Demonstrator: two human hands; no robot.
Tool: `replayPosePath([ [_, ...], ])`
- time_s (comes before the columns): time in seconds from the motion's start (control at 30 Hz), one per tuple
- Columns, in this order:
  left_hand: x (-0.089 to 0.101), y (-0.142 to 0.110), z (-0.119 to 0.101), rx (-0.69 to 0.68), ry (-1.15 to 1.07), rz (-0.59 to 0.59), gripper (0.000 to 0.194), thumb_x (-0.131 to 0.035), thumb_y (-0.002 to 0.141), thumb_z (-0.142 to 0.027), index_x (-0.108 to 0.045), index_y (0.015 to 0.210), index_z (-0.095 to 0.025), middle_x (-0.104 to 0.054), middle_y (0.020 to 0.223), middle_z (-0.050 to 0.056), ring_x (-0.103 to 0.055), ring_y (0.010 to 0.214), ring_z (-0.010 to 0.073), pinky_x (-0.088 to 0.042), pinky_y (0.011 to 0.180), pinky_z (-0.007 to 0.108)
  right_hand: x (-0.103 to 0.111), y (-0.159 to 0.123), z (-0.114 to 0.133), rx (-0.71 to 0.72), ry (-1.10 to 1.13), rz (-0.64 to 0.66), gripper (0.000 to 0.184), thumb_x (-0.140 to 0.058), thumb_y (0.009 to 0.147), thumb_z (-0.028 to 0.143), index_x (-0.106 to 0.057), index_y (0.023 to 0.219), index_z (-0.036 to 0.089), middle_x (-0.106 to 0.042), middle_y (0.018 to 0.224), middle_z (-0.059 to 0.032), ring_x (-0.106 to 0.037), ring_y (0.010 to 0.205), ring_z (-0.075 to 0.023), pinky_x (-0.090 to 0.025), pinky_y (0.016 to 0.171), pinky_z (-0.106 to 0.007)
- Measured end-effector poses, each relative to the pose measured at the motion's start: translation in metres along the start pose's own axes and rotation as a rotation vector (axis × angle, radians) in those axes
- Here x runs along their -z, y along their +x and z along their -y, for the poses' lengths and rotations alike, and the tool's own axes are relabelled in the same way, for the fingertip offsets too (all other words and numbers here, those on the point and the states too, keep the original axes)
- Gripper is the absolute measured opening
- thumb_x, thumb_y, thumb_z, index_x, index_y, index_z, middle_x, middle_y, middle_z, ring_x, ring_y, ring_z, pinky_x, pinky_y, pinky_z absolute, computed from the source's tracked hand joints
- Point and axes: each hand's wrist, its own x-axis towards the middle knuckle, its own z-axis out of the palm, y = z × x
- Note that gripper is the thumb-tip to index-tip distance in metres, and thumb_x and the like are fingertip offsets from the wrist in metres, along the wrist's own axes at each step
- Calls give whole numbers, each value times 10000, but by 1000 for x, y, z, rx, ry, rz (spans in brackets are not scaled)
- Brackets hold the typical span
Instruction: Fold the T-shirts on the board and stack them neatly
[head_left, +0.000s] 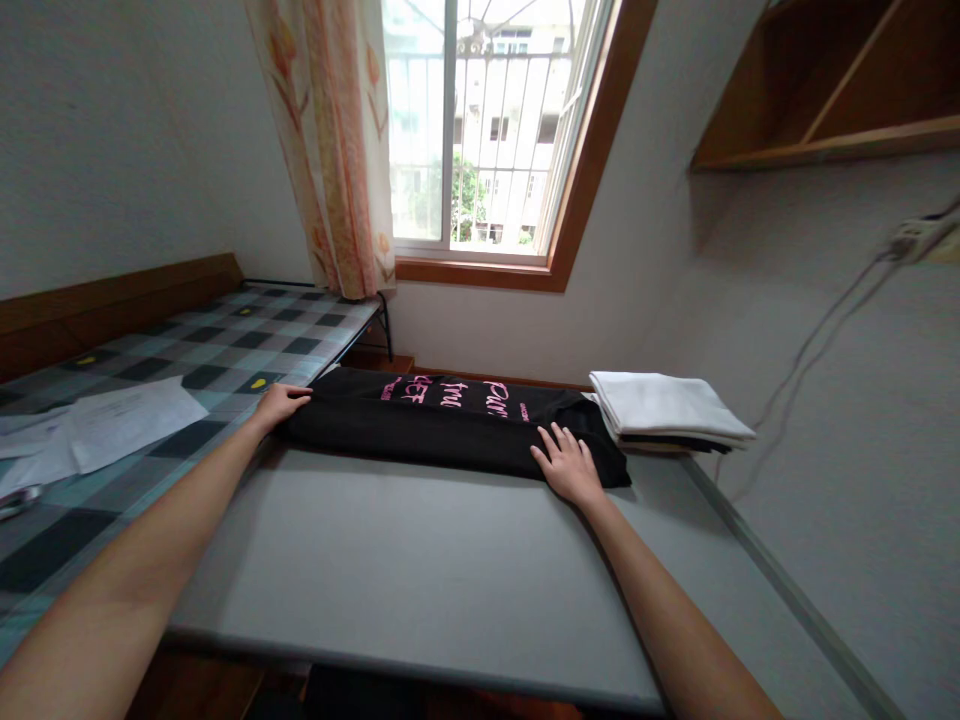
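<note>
A black T-shirt with pink lettering (450,420) lies folded into a long strip across the far side of a grey table (420,560). My left hand (279,405) rests on the shirt's left end, fingers laid over the cloth. My right hand (566,465) lies flat on the shirt's right end, fingers spread. Neither hand lifts the cloth.
A stack of folded white and dark clothes (667,408) sits at the table's far right corner. A bed with a checked cover (225,345) stands to the left, with white papers (112,425) on it. Window and curtain (337,150) lie ahead; a wooden shelf (825,100) hangs upper right.
</note>
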Motion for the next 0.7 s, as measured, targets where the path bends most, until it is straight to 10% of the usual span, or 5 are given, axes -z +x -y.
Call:
replayPosePath([
  [0.7,38,-59,38,-13,174,128,325,-599,847,-353,-711,1100,-182,-746,1045,-15,-661,974,199,-474,838,234,1,-56,12,101,33,-39,573,-348,976,454,-386,1495,212,-269,1583,-107,-202,1462,-283,-194,1156,-486],
])
